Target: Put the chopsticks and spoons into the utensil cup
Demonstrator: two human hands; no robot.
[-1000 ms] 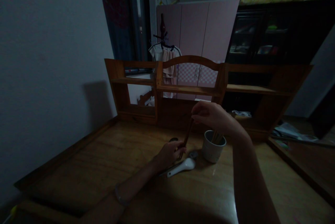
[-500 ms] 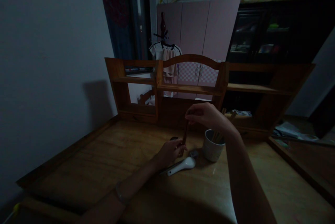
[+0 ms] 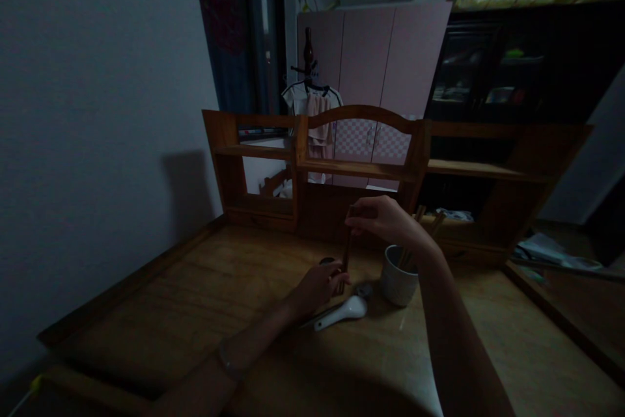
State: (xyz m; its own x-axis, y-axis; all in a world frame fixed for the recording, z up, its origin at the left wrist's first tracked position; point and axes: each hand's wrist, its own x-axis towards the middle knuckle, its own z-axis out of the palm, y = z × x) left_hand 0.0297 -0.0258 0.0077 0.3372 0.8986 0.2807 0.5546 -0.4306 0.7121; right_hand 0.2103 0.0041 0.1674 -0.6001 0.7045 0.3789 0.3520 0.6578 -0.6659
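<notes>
Between both hands stands a dark reddish-brown wooden fork (image 3: 346, 251), nearly upright, its prongs pointing down near the tabletop. My right hand (image 3: 378, 218) pinches its upper end with thumb and fingers. My left hand (image 3: 317, 287) is closed around its lower part, just above the prongs. In front of the left hand lies a white soup spoon (image 3: 344, 311), with a thin dark utensil partly hidden beside it. A small grey object (image 3: 364, 291), too dim to name, lies behind the spoon's bowl. A dark round thing (image 3: 328, 261) shows past my left fingers.
A light grey cup (image 3: 398, 283) holding several chopsticks (image 3: 406, 257) stands right of the hands, partly behind my right forearm. A wooden shelf unit (image 3: 361, 170) runs along the back of the wooden table (image 3: 205, 293). A wall (image 3: 107, 144) borders the left side.
The view has shifted slightly, so everything sits a little lower and further right. Both hands keep their hold on the fork, with hardly any movement.
</notes>
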